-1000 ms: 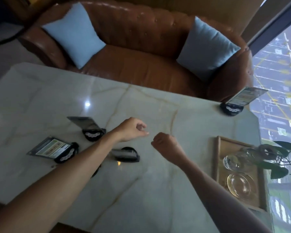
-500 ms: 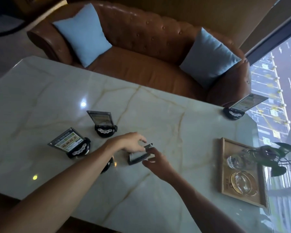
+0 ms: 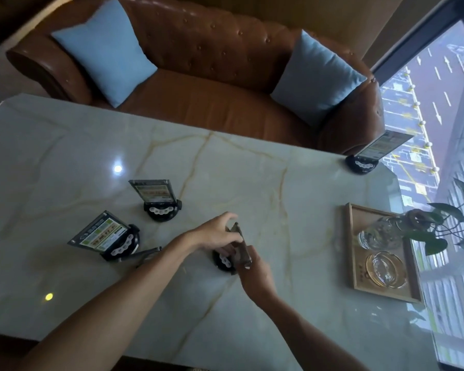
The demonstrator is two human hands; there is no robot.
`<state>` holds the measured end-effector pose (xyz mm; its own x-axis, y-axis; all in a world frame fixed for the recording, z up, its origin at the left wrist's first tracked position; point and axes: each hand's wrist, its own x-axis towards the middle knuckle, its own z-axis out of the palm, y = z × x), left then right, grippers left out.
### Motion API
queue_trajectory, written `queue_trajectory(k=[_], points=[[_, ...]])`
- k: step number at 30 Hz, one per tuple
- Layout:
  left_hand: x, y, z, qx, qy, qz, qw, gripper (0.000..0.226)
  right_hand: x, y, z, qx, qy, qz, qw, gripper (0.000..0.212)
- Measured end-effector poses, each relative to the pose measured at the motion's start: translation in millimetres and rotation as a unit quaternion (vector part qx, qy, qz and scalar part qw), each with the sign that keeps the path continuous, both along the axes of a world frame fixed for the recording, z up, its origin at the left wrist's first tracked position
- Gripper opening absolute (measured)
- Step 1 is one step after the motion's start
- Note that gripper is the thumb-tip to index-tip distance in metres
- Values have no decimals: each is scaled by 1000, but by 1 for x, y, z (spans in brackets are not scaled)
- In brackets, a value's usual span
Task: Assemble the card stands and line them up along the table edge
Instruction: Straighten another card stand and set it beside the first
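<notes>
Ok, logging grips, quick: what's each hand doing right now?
Left hand: closed on the card panel above its black base.
Right hand: gripping the panel's lower edge.

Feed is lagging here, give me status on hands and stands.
Left hand and right hand both gripping a clear card panel over its black base. Three stands assembled, scattered, not yet lined up. Loose panel lies beside the left arm; nothing blocking.

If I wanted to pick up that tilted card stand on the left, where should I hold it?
Probably by the round black base, coming from the near right side. The card leans back to the left and overhangs there, so the base's rim is freer on the side facing you, and it looks sturdier than the thin panel.
</notes>
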<state>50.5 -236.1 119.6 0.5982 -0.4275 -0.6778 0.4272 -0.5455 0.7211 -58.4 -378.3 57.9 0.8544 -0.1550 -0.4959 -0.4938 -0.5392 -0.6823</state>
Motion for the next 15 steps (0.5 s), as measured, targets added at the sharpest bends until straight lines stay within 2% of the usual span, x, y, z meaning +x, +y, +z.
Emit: queue_trajectory(k=[2, 4, 6, 10, 15], points=[[1, 2, -2, -27, 2, 47, 999, 45, 6, -10, 3, -12, 1, -26, 1000, 8], [0, 0, -11, -23, -43, 47, 998, 32, 14, -23, 4, -27, 4, -36, 999, 15], [-1, -6, -23, -7, -81, 30, 996, 28, 22, -38, 3, -35, 16, -29, 999, 18], [2, -33, -41, 26, -143, 70, 987, 33, 40, -68, 10, -9, -13, -11, 1000, 20], [31, -77, -51, 52, -180, 140, 972, 17, 79, -117, 14, -13, -19, 1, 1000, 32]])
